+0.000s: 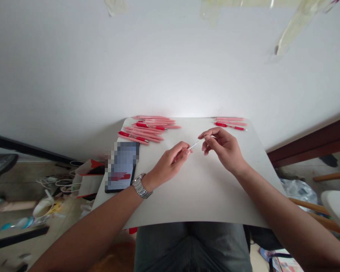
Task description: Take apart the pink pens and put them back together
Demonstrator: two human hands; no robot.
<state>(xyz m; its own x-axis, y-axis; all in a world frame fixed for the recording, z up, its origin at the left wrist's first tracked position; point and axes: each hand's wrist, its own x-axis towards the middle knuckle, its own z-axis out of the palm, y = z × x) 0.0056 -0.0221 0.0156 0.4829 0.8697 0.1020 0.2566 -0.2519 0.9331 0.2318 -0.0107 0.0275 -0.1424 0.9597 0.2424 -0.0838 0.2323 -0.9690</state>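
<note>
A: Holding what, over there?

B: Pinching a thin white pen refill [194, 144] at both ends: closing narrow around the near end with the left hand [170, 163], nipping the far end between thumb and forefinger of the right hand [223, 146].

A: Sitting where, exactly?

B: Hanging between the two hands, seemingly just above the white table [204, 189], touching nothing else.

A: Handling how?

B: Probably weighing next to nothing, flexing a little, rolling and slipping easily. Likely kinking if squeezed mid-length. Best gripping lightly near the ends, with fingertips only.

A: Lying around it?

B: Sharing the table with a pile of pens [149, 129] at the far left, a smaller bunch of pens [231, 123] at the far right, and a phone [121, 166] near the left wrist.
</note>
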